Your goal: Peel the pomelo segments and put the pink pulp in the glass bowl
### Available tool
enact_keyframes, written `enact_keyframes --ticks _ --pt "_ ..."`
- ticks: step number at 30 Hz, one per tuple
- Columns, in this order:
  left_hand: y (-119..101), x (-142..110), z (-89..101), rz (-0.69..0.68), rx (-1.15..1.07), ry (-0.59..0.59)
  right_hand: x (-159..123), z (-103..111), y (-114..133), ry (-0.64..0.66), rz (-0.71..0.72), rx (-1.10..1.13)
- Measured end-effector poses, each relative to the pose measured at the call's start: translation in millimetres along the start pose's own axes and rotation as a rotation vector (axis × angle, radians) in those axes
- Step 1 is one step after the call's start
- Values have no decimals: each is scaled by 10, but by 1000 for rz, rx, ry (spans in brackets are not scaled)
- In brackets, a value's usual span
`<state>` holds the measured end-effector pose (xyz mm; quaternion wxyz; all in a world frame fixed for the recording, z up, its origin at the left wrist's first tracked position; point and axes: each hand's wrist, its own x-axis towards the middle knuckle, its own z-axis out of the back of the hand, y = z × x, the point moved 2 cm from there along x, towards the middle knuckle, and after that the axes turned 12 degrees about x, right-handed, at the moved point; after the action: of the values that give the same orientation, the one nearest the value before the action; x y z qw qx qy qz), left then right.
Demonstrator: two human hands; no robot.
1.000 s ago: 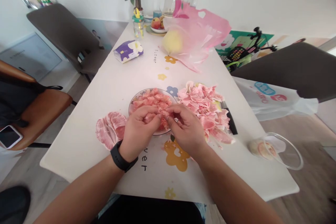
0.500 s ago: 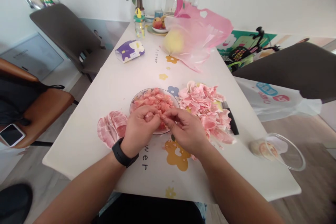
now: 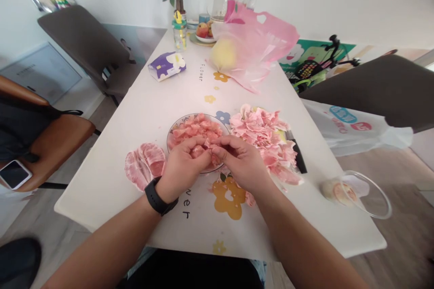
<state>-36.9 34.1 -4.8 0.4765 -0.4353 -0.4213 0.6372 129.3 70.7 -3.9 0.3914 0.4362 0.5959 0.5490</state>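
Over the near rim of a patterned plate [image 3: 168, 137], my left hand [image 3: 185, 167] is closed around a piece of pink pomelo. My right hand [image 3: 242, 162] pinches the same piece with thumb and fingertips, close to my left thumb. Peeled pomelo flesh [image 3: 198, 126] is heaped on the plate. Left of my left wrist lie unpeeled pomelo segments [image 3: 144, 165] with their pale skin on. A loose pile of pink pomelo membranes [image 3: 261, 131] sits beyond my right hand. My fingers partly hide the held piece.
A black knife handle [image 3: 299, 156] sticks out beside the membranes. At the right edge stands a clear plastic container [image 3: 356, 194]. Farther back are a purple tissue pack [image 3: 167, 66], a pink plastic bag [image 3: 257, 45] with a yellow round thing, a fruit plate [image 3: 205, 39] and a bottle [image 3: 179, 34].
My right hand's fingertips have shifted slightly right, drawing a little away from my left thumb. Both hands still grip the pomelo piece over the plate.
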Motion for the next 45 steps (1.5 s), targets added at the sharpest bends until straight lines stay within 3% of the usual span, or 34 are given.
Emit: enact_keyframes --ticks 8,14,20,23,25,30,34,39,45 --pt "-31 -27 -30 -35 -5 56 3 40 32 61 -139 -13" --pt "-1 14 11 31 33 76 -21 41 97 21 45 -295" --pt "43 57 23 74 -242 401 -7 87 120 267 -191 39" --pt "44 49 20 77 -321 478 -4 97 147 360 -220 237" --pt "43 42 12 80 -314 454 -5 94 160 352 -224 211" --pt "29 32 -11 22 -235 337 -10 94 184 184 -134 -63" --pt "10 33 -2 56 -178 253 -23 111 118 185 -49 -166" --pt "-11 31 19 74 -67 165 -41 111 10 177 -28 -177" --pt "6 8 19 3 57 91 -44 55 58 116 -63 -149"
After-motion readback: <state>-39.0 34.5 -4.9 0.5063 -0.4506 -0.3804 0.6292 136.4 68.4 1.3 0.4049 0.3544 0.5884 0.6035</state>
